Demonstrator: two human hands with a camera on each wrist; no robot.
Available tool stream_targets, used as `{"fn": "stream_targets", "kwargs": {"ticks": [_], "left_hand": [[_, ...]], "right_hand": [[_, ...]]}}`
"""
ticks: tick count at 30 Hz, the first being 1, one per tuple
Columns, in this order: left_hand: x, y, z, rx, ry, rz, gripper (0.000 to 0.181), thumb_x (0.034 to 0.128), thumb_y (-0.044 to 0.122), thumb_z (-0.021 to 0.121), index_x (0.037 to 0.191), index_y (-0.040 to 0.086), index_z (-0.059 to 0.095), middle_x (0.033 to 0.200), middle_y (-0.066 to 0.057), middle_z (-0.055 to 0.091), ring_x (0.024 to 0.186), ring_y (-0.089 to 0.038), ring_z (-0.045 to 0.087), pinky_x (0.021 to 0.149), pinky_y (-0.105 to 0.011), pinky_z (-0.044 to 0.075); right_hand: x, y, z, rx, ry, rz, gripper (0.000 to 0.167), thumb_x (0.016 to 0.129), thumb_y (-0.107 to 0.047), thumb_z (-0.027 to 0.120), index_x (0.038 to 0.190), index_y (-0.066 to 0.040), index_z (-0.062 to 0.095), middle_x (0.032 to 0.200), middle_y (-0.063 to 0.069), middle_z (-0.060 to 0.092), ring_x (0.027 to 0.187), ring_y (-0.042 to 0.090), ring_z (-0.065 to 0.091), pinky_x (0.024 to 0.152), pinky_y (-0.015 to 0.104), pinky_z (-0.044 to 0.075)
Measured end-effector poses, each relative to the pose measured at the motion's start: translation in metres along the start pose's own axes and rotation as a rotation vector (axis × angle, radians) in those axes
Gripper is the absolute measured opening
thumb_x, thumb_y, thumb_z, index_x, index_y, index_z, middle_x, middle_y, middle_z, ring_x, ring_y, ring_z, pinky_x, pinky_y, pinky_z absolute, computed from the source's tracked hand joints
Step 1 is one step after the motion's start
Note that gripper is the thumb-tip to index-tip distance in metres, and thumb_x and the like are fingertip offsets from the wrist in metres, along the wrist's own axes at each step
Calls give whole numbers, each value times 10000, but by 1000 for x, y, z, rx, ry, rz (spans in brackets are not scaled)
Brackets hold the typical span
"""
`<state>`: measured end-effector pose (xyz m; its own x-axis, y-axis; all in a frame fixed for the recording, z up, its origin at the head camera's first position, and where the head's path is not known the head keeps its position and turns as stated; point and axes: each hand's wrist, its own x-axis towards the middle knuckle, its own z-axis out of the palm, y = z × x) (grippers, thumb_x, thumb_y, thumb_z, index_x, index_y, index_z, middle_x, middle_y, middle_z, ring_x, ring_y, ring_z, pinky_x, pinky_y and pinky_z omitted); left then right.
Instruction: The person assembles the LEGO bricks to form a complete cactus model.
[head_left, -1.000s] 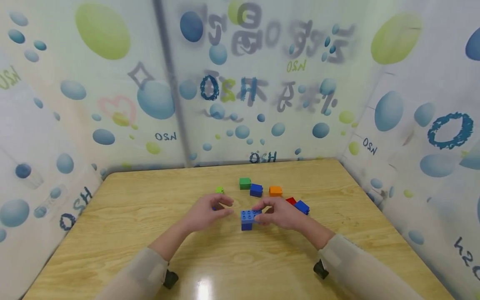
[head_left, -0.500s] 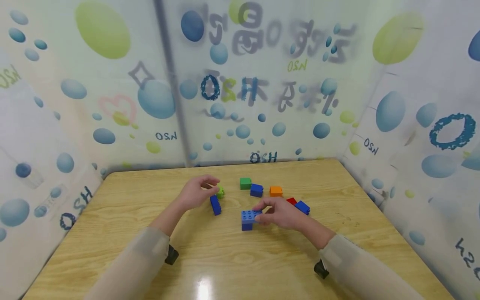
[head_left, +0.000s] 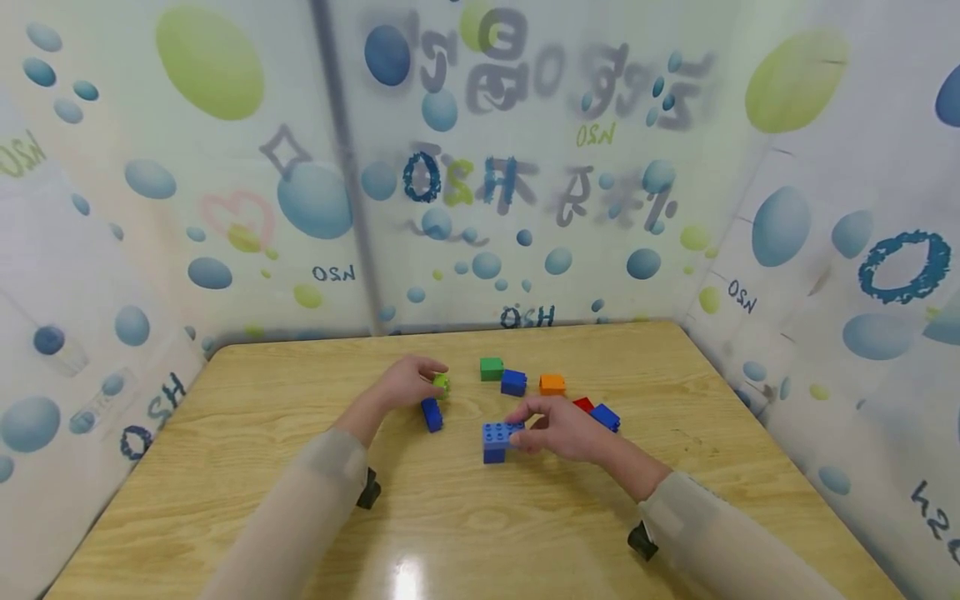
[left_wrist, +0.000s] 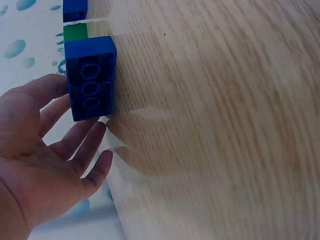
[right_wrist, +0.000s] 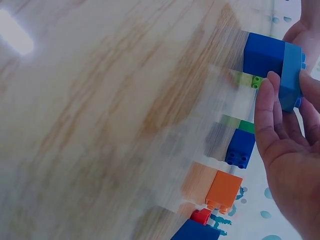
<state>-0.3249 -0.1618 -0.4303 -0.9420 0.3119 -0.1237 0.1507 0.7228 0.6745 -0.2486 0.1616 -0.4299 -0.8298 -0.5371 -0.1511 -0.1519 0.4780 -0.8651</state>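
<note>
My left hand [head_left: 408, 382] pinches a small lime green brick [head_left: 442, 382] between thumb and fingers; it still sits on the table. In the left wrist view a dark blue brick [left_wrist: 92, 80] lies on its side, underside showing, and hides my left fingertips and the lime brick. In the head view this blue brick [head_left: 432, 414] lies just in front of that hand. My right hand [head_left: 558, 427] holds a lighter blue brick [head_left: 495, 433] by its right end. Beneath it is a dark blue brick [head_left: 493, 456], joined in a stack, also visible in the right wrist view [right_wrist: 262, 54].
Behind the hands stand a green brick [head_left: 491, 369], a blue brick [head_left: 513, 382] and an orange brick [head_left: 552, 384]. Past my right hand lie a red brick [head_left: 583, 405] and another blue brick [head_left: 605, 417]. Patterned curtains [head_left: 480, 250] surround the wooden table [head_left: 465, 533].
My left hand moved away from beside the stack, first out to the left, then in to the lime green brick. My right hand has stayed on the lighter blue brick.
</note>
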Motion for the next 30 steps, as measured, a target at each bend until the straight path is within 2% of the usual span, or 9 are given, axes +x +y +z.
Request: {"fn": "stream_targets", "kwargs": {"ticks": [5,10,15,22,30], "left_hand": [[2,0,3,3,-2,-12,436,1020,157,755,1442,60,706,1467,-225,675,1362,-403,638,1159,-558,536],[2,0,3,-46,27,-3,455,1029,189,749,1464,70,688,1442,-197,683,1300,-375,667,1094,-517,579],[-2,3,0,-74,62,24,458,1048,213,735,1483,83,673,1450,-151,695,1325,-372,652,1078,-505,592],[-10,11,-1,-126,105,74,410,1030,225,778,1409,86,707,1359,-123,737,1244,-332,697,982,-434,628],[-27,22,3,-202,93,85,388,1003,238,823,1357,116,722,1269,-72,757,1153,-250,711,924,-372,636]], "right_hand": [[0,0,1,-13,1,-3,295,1023,-236,807,1276,-101,739,1229,64,741,929,184,739,864,376,647],[-1,-1,0,-20,-3,-5,301,1027,-243,802,1283,-99,736,1217,59,735,931,184,739,867,387,646],[0,0,-1,-25,-8,-10,300,1031,-244,798,1284,-97,734,1205,54,726,932,184,742,873,384,647],[1,-1,-2,-9,-9,-5,291,1030,-228,797,1277,-89,731,1207,60,719,940,191,758,878,368,658],[1,-1,0,-10,-6,-5,285,1026,-220,801,1268,-87,734,1192,58,718,922,199,748,878,386,661]]}}
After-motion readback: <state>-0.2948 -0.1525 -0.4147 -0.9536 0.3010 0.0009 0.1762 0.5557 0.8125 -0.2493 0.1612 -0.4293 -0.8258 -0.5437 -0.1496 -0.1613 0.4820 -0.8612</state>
